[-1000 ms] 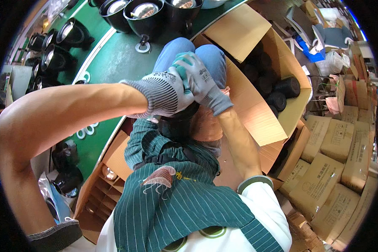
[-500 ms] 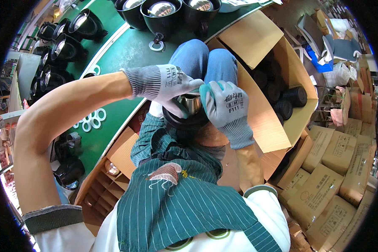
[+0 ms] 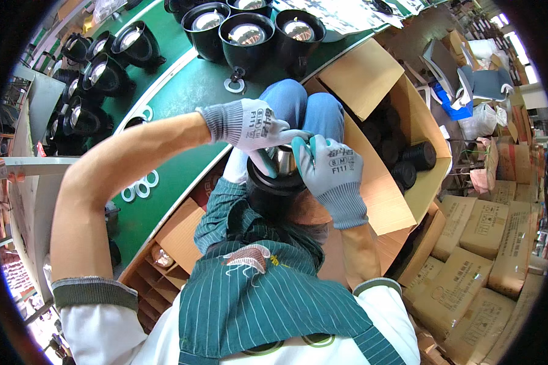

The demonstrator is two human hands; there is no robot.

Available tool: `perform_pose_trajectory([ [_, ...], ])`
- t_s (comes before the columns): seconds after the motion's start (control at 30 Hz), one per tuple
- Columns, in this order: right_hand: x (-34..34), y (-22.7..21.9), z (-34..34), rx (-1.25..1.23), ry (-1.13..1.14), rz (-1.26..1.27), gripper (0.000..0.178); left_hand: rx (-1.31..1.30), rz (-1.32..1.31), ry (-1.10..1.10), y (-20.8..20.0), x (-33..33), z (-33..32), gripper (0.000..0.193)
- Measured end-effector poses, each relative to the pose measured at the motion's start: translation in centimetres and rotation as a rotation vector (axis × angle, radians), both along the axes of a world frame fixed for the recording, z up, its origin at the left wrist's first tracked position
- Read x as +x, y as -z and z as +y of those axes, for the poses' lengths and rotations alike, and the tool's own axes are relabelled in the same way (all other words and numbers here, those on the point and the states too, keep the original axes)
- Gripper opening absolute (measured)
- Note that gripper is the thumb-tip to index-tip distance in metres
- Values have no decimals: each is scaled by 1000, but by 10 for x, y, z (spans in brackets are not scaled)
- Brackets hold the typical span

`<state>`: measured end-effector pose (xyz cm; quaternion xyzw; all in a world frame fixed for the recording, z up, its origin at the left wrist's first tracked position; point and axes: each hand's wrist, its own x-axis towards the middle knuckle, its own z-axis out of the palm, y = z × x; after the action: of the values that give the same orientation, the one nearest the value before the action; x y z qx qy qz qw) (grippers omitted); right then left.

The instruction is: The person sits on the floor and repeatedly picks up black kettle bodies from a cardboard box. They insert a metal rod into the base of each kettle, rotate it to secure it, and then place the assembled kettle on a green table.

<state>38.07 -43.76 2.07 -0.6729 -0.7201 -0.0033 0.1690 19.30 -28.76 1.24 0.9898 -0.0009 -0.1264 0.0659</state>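
A black vacuum jug (image 3: 273,193) rests in my lap, its shiny metal part (image 3: 284,160) facing up between my gloved hands. My left hand (image 3: 260,131) is closed round the metal part from the left, thumb against its side and forefinger stretched across the top. From the right, my right hand (image 3: 333,170) has its fingers curled and pressed together at the metal rim. Whatever its teal fingertips pinch is hidden. Several white rings (image 3: 142,187) lie on the green table to the left.
Black jugs with silvery domes (image 3: 247,34) stand in groups on the green table (image 3: 182,91). An open carton (image 3: 431,131) at my right holds black cylindrical parts. Sealed cartons (image 3: 453,286) are stacked farther right. A divided carton (image 3: 155,274) sits at my left.
The view has shifted, so the table and lap appear lower. My fingers have moved slightly at the metal rim, with both hands staying on the jug.
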Motion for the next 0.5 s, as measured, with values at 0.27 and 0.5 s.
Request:
perform_pose_trajectory([
  [0.27,11,31,-43,-32,-204,513,113,-430,-763,-986,32,-61,-59,82],
  [0.5,6,21,-46,-112,-247,567,92,96,-408,-1593,142,-181,-33,66],
])
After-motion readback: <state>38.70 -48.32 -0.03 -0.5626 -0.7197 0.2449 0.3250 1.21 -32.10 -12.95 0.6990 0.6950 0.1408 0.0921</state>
